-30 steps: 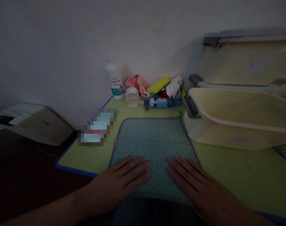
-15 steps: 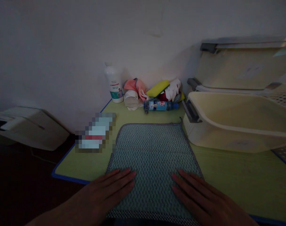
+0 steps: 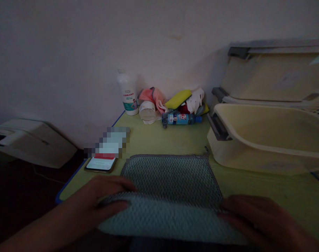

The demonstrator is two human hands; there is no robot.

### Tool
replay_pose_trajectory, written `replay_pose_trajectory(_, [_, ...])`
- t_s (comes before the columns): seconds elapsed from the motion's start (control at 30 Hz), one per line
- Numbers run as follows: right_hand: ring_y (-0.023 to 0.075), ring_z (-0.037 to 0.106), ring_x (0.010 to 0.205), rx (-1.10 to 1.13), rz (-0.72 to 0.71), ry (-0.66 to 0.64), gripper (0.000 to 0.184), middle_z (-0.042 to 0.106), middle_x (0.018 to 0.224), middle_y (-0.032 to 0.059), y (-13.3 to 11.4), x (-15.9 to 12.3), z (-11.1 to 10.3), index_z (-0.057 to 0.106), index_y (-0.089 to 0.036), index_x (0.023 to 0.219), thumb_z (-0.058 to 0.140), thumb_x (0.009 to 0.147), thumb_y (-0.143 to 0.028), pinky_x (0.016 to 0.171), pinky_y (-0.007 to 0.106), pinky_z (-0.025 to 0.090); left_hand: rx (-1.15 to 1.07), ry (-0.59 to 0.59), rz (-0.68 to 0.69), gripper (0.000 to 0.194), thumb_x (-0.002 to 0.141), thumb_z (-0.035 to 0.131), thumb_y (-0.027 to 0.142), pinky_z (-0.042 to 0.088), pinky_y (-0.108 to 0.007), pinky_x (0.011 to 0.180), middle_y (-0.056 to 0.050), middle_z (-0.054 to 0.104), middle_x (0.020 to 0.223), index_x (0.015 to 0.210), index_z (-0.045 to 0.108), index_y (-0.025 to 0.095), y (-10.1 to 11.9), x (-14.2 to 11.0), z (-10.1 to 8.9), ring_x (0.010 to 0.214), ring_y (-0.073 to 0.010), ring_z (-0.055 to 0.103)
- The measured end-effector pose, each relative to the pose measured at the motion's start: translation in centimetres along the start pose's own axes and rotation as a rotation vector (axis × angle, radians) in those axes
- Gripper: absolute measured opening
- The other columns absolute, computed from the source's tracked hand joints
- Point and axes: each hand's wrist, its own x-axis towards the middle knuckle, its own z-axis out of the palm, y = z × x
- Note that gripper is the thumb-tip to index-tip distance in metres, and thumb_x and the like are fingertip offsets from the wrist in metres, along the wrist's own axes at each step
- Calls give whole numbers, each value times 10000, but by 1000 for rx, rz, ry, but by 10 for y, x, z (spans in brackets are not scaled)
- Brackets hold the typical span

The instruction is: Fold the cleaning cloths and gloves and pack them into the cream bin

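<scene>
1. While its near edge is raised and curled, the teal, nubbly-textured cloth (image 3: 170,176) with checked trim lies partly on the pale green, blue-edged tabletop (image 3: 154,141).
2. The left hand (image 3: 93,196) pinches that edge between thumb and fingers; the right hand (image 3: 259,217) grips its other end. Uneven lifting could skew the limp fabric; a loose pinch could drop a corner.
3. Right of it sits a cream, rounded plastic bin (image 3: 235,154); beyond, a blue-labelled plastic bottle (image 3: 179,119).
</scene>
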Motion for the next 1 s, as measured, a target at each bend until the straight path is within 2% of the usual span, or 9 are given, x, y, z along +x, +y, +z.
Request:
replay_pose_trajectory(0.13, [122,650,613,-9,58,-45,266,673,746,22,7,33,3,571,-193,865,336,866,-70,545,198,512,74,47,-29,211,802,482,279,488,-287,796,-24,677,922,873,667,207,7,39,-4,903,-184,621])
replay_pose_trajectory(0.27, [155,650,605,-146,75,-106,326,652,713,53,19,54,18,558,-152,853,321,758,51,539,245,517,197,60,-88,219,814,423,241,482,-329,788,-59,662,890,857,624,167,6,58,3,845,-197,621])
replay_pose_trajectory(0.4, [175,665,650,-280,101,-127,389,668,805,89,28,66,36,565,-124,906,323,693,92,579,276,535,262,45,-110,215,812,406,192,475,-323,803,-77,654,925,910,594,161,4,68,7,870,-198,620])
replay_pose_trajectory(0.5, [170,655,591,-340,124,-152,369,664,764,76,31,71,44,565,-132,856,324,687,91,531,268,523,235,72,-113,230,836,372,199,464,-335,826,-83,651,948,947,570,166,1,73,9,894,-200,616])
replay_pose_trajectory(0.7, [156,668,598,-349,86,-58,430,683,819,91,38,70,48,529,-124,992,298,699,88,524,243,536,240,51,-231,248,893,276,229,461,-333,696,-61,637,782,871,517,172,2,83,10,768,-211,628])
replay_pose_trajectory(0.83, [156,670,606,-351,65,-34,456,675,847,99,38,69,49,493,-119,1059,285,700,71,523,252,548,347,37,-256,213,888,306,191,461,-322,648,-58,641,747,886,517,160,7,92,11,733,-217,642])
replay_pose_trajectory(1.0, [139,619,488,-415,65,-89,436,645,888,97,36,71,52,543,-156,982,305,690,64,426,255,517,550,23,-203,274,872,298,93,489,-313,581,-59,654,726,983,545,136,8,92,18,670,-218,659])
